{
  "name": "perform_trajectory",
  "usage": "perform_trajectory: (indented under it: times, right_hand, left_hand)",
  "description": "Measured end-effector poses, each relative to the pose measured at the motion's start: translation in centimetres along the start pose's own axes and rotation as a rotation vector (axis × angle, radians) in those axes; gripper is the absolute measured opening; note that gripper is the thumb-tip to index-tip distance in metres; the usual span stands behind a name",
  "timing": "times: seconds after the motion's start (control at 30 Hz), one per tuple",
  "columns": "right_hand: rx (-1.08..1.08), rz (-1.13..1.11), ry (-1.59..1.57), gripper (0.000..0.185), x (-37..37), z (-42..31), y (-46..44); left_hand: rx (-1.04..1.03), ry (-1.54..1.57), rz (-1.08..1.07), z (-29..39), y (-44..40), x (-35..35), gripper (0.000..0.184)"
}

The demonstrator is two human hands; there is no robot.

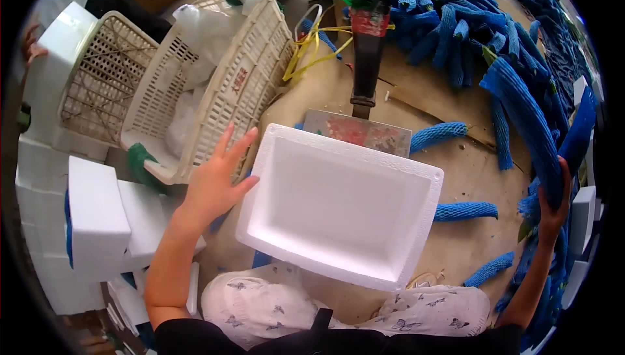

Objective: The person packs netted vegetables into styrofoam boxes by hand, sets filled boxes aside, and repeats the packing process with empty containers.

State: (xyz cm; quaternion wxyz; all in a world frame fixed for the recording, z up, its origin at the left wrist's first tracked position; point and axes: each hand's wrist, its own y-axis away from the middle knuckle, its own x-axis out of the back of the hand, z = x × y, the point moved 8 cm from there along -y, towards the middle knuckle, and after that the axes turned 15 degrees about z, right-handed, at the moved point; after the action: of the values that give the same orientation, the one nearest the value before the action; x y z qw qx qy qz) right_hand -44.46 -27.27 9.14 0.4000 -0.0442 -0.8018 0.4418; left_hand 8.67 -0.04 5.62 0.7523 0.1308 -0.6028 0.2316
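An open white foam box [338, 205], nothing inside it, rests in front of my knees on a scale whose metal plate [358, 130] shows behind it. My left hand [218, 176] is at the box's left rim, fingers spread, holding nothing. Far right, my right hand [555, 208] is wrapped around the lower end of a long vegetable in a blue net sleeve [524, 117]. Another blue-sleeved piece [579, 133] rises beside it; whether my hand also holds that one I cannot tell.
Blue-sleeved vegetables [456, 29] are heaped at the back right, with several loose ones [465, 210] right of the box. Plastic crates [241, 81] stand back left, foam boxes [97, 212] at the left. The scale's black post [368, 62] rises behind the box. Another person's hand [32, 45] shows far left.
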Motion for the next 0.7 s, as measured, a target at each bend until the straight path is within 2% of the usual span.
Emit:
perform_trajectory:
  times: [0.03,0.07,0.1,0.17,0.2,0.23,0.3,0.33,0.37,0.4,0.43,0.5,0.53,0.6,0.67,0.7]
  right_hand:
    - [-0.084,-0.119,-0.092,0.054,-0.1,-3.0,-0.3]
    - [-0.171,-0.245,-0.171,0.056,-0.6,-6.9,-0.3]
    - [-0.156,-0.406,-0.129,0.056,-1.7,-11.3,-0.1]
    - [-0.168,-0.610,-0.121,0.054,-5.0,-20.4,-0.1]
    - [-0.201,-0.664,-0.161,0.052,-6.9,-24.1,0.1]
    - [-0.227,-0.717,-0.195,0.052,-8.8,-26.1,0.9]
    - [-0.239,-0.829,-0.220,0.053,-12.3,-28.9,3.5]
    - [-0.225,-0.869,-0.211,0.054,-13.8,-30.0,4.5]
    - [-0.239,-0.875,-0.196,0.056,-15.0,-30.8,5.3]
    - [-0.275,-0.919,-0.194,0.058,-16.1,-30.4,6.5]
    - [-0.289,-0.951,-0.166,0.059,-17.7,-30.4,6.7]
    - [-0.385,-1.068,-0.117,0.060,-18.5,-30.0,7.1]
    - [-0.393,-1.087,-0.087,0.060,-18.0,-30.1,7.0]
    - [-0.309,-1.118,-0.083,0.059,-18.3,-30.9,7.0]
    - [-0.305,-1.128,-0.144,0.063,-18.5,-30.9,7.0]
    - [-0.354,-1.164,-0.146,0.065,-18.7,-30.3,7.3]
  left_hand:
    - [-0.102,0.030,0.287,-1.8,-1.5,3.8,0.067]
    - [-0.101,0.141,0.484,-4.6,-3.3,7.5,0.054]
    - [0.075,0.082,0.594,-9.5,-5.3,9.8,0.038]
    - [0.220,-0.115,0.605,-19.6,-10.0,11.6,0.026]
    - [0.283,-0.235,0.514,-24.0,-12.3,10.5,0.023]
    - [0.357,-0.208,0.320,-28.9,-14.8,7.7,0.027]
    - [0.457,-0.142,-0.021,-34.3,-17.1,0.7,0.034]
    - [0.479,-0.178,-0.207,-35.6,-17.1,-3.2,0.044]
    - [0.430,-0.264,-0.248,-37.2,-17.1,-6.9,0.054]
    - [0.425,-0.248,-0.263,-39.2,-15.5,-11.4,0.054]
    - [0.425,-0.413,-0.045,-41.4,-15.0,-15.5,0.062]
    - [0.624,-0.456,0.053,-43.4,-15.3,-16.5,0.078]
    - [0.814,-0.320,-0.091,-45.1,-15.0,-17.4,0.088]
    - [0.779,-0.214,-0.388,-44.0,-15.4,-15.8,0.099]
    - [0.734,-0.266,-0.100,-44.8,-14.5,-16.1,0.098]
    - [0.740,-0.272,-0.162,-43.1,-14.5,-15.2,0.083]
